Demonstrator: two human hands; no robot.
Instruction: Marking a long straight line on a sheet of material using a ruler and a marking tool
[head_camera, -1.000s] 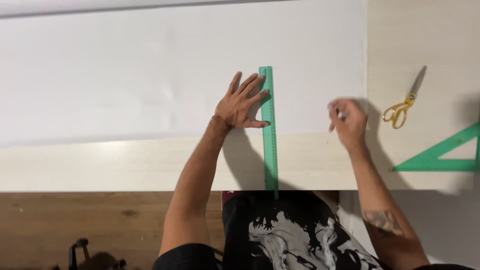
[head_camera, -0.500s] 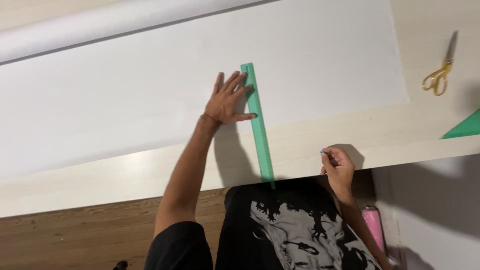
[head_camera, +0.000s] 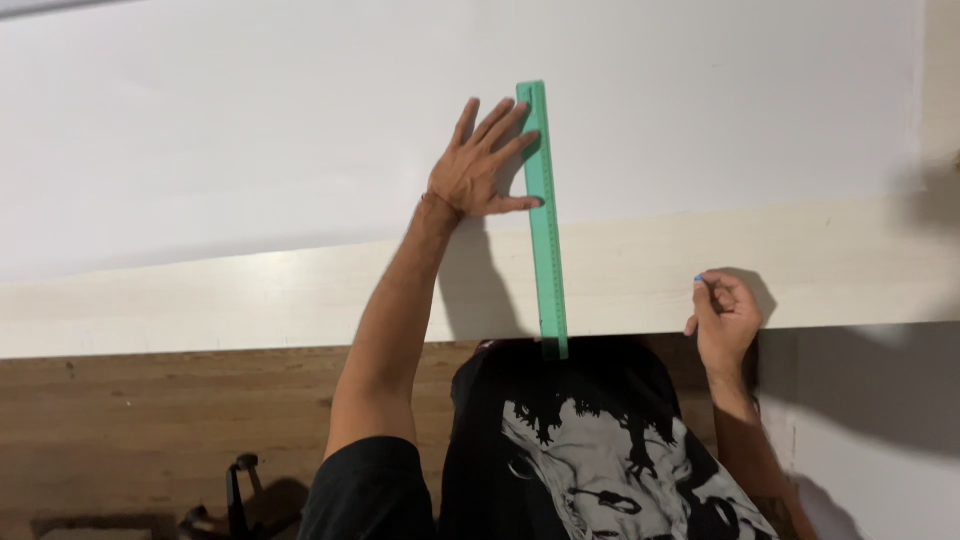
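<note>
My left hand (head_camera: 478, 165) lies spread flat, pinning the long green plastic ruler (head_camera: 543, 215) across the white paper sheet (head_camera: 250, 130). Right of the ruler, my right hand (head_camera: 724, 318) pinches a small blue-tipped pen (head_camera: 698, 280) at the table edge; no line shows yet.

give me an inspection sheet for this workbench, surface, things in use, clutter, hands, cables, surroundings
Surface: pale wooden table with a large white paper sheet spread over most of it.
Things in use: long green ruler lying across the sheet, its near end past the table edge.
Clutter: nothing seen.
Hands: left hand flat on the sheet, fingertips on the ruler; right hand at the table's near edge, pinching a small blue-tipped object, too small to identify.
Cables: nothing seen.
Surroundings: wooden floor; dark object low on the left.
</note>
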